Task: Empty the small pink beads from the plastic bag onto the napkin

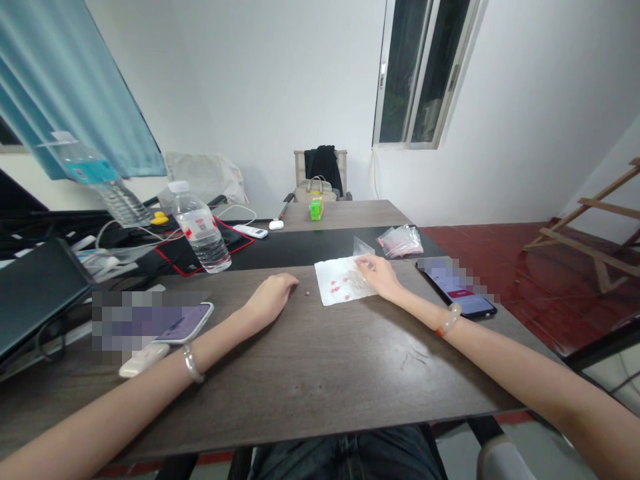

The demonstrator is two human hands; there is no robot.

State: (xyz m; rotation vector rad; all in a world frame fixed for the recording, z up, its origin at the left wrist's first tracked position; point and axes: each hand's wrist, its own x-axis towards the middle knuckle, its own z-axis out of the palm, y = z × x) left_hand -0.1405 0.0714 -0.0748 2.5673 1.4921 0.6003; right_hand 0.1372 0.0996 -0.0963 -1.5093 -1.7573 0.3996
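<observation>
Your left hand lies curled on the grey-brown wood-grain desk; can't tell if it grips anything. Just beyond: one small round pink bead. More small pink pieces sit on the creased white paper sheet, probably to corral them. Your right hand seems to pinch a clear plastic bag there.

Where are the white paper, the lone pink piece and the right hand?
White paper (pixel 325 272): head view, bare upper-left part.
Lone pink piece (pixel 307 293): head view, its middle.
Right hand (pixel 381 275): head view, back of hand.

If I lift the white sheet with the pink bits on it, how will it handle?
The white sheet looks thin, so it will probably be light and floppy. Small pink bits lie scattered on it, so they may roll off if it tilts.
</observation>
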